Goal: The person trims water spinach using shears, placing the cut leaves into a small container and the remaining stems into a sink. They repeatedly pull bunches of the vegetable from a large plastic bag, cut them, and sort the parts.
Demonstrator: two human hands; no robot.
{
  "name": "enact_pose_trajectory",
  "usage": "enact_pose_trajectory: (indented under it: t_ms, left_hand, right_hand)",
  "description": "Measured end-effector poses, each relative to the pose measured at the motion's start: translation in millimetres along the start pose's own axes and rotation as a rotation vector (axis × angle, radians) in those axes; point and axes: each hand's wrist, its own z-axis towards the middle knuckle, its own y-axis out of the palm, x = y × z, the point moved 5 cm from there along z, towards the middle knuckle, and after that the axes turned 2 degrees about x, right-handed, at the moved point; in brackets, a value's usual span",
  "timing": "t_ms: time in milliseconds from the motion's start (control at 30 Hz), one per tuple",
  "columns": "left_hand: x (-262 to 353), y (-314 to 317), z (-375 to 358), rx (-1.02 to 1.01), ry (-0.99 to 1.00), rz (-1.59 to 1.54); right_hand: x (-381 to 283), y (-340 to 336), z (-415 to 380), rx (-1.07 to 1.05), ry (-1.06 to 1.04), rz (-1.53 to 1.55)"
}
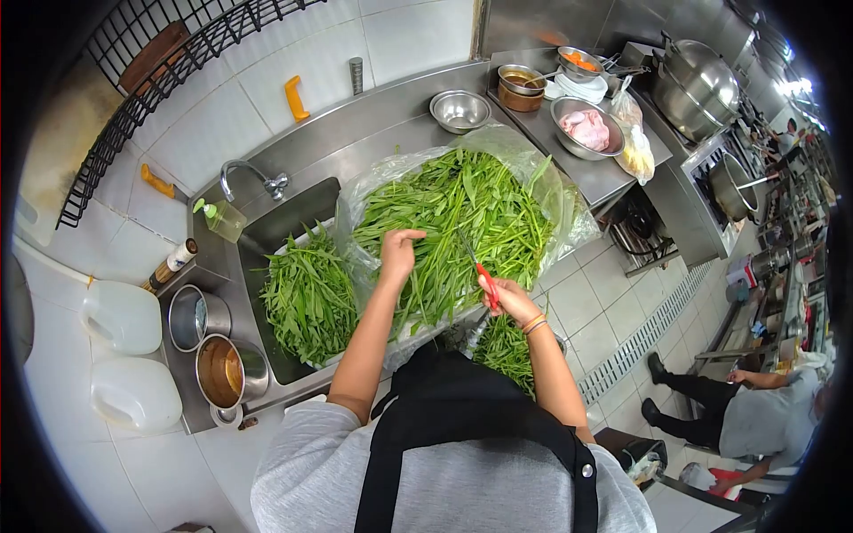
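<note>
A large heap of long-stemmed leafy greens (462,195) lies on a clear plastic sheet (573,213) on the steel counter. My left hand (399,255) is over the near left part of the heap, index finger stretched to the right, with nothing visible in it. My right hand (509,298) grips a red-handled knife (484,277), its thin blade pointing up and away over the stems. More leafy greens (309,298) fill a container in the sink at left. Below my right forearm lies another pile of greens (505,352).
A tap (253,178) and soap bottle (222,219) stand by the sink (267,233). Metal pots (233,369) and plastic jugs (133,395) are at left. A steel bowl (460,110) and a bowl of raw meat (582,151) sit behind. Another person (769,417) is at right.
</note>
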Motion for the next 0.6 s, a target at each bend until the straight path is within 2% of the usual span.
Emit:
enact_pose_trajectory:
  t_ms: [33,67,133,200,267,300,467,533,600]
  left_hand:
    - [5,7,-1,-0.066,-0.12,0.082]
    - [-9,18,-1,-0.082,-0.156,0.003]
    - [39,15,-16,-0.013,-0.169,0.216]
    - [33,17,-18,-0.063,-0.163,0.233]
    - [27,18,-18,-0.113,-0.157,0.25]
    - [35,13,-20,-0.102,-0.155,0.205]
    - [57,0,-22,-0.074,-0.1,0.095]
    - [60,3,-23,-0.07,-0.086,0.095]
    - [62,7,-25,-0.098,-0.03,0.078]
  right_hand:
    - [2,0,2,0.002,0.018,-0.019]
    - [5,0,4,0.004,0.036,-0.038]
    - [3,2,3,0.04,0.056,-0.064]
    - [7,-1,4,0.081,0.073,-0.089]
    - [11,-6,6,0.155,-0.102,-0.024]
    - [10,-5,0,0.153,-0.098,-0.025]
    - [6,9,-12,-0.072,-0.095,-0.012]
    - [5,11,-7,-0.088,-0.106,-0.03]
    - [6,10,-1,-0.009,-0.131,-0.113]
